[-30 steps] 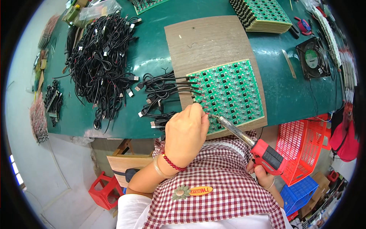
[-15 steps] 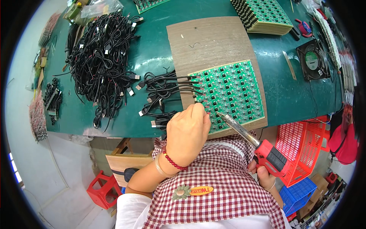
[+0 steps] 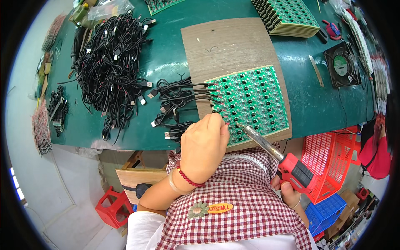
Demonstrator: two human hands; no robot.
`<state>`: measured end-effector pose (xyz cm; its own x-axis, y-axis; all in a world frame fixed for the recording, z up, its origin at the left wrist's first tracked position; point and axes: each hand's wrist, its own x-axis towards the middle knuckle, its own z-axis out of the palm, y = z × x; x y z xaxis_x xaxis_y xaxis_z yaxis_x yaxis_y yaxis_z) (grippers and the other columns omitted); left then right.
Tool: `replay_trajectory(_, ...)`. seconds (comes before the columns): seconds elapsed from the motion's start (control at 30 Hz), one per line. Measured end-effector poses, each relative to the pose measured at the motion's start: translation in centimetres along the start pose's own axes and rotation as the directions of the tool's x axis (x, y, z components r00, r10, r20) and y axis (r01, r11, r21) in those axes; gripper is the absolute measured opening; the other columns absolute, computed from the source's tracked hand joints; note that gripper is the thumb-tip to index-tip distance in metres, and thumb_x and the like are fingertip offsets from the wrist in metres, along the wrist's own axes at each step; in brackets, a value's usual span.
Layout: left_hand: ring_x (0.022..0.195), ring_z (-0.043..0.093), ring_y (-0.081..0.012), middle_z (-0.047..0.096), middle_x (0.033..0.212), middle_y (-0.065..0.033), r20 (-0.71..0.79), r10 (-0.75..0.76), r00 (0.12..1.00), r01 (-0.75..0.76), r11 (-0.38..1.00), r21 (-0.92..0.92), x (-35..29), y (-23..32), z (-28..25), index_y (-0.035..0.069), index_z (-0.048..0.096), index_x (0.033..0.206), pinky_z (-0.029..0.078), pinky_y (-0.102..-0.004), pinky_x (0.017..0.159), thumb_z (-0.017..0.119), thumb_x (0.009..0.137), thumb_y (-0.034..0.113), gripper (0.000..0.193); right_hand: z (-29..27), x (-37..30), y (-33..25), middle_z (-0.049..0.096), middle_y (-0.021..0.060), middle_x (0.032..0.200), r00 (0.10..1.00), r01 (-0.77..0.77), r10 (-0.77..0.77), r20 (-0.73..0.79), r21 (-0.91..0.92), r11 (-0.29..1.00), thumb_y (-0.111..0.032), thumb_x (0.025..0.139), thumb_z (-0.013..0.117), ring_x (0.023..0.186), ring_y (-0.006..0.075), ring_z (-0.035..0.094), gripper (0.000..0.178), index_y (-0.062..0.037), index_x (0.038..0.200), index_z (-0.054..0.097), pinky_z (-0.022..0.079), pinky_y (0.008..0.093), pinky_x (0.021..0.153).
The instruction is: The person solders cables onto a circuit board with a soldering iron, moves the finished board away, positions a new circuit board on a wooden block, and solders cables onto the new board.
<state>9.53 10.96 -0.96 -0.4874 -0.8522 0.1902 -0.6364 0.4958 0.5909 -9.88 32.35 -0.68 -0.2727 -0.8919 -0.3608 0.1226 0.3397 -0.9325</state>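
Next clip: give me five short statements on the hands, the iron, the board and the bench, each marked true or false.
1. The right hand grips a red-handled soldering iron. True.
2. The left hand rests at the near left edge of the green circuit board. True.
3. The board lies directly on the green bench. False: it lies on a brown sheet.
4. The black cable pile sits right of the board. False: left.
5. A small fan sits right of the board. True.

I wear a red-and-white checked apron (image 3: 246, 196) with a flower badge (image 3: 196, 209), white sleeves (image 3: 141, 229), and red bead and pale bracelets (image 3: 183, 180).
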Motion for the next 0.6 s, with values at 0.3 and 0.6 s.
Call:
replay_trajectory(0.3, 0.062, 0.058, -0.0259, 0.057, 0.073, -0.0063, 0.156, -0.006, 0.988, 0.012, 0.999, -0.033, 0.39, 0.24, -1.06, 0.008, 0.058, 0.082, 0.045, -0.0360, 0.056, 0.067, 0.076, 0.005, 0.011, 0.20, -0.81, 0.13, 0.064, 0.0091, 0.080, 0.999, -0.051, 0.052, -0.016, 0.082, 0.995, -0.026, 0.088, 0.064, 0.072, 0.0173, 0.061, 0.032, 0.0039, 0.100, 0.062, 0.050, 0.0317, 0.068)
replay_trajectory(0.6, 0.066, 0.056, -0.0281, 0.054, 0.074, -0.0062, 0.155, 0.002, 0.988, -0.015, 0.996, 0.087, 0.70, 0.65, -0.79, 0.009, 0.054, 0.079, 0.043, -0.0387, 0.059, 0.065, 0.074, 0.006, 0.013, 0.37, -0.76, 0.39, 0.065, 0.0093, 0.078, 0.998, -0.062, 0.062, -0.001, 0.062, 0.996, -0.024, 0.086, 0.066, 0.069, 0.0173, 0.061, 0.029, 0.0032, 0.096, 0.062, 0.050, 0.0310, 0.066)
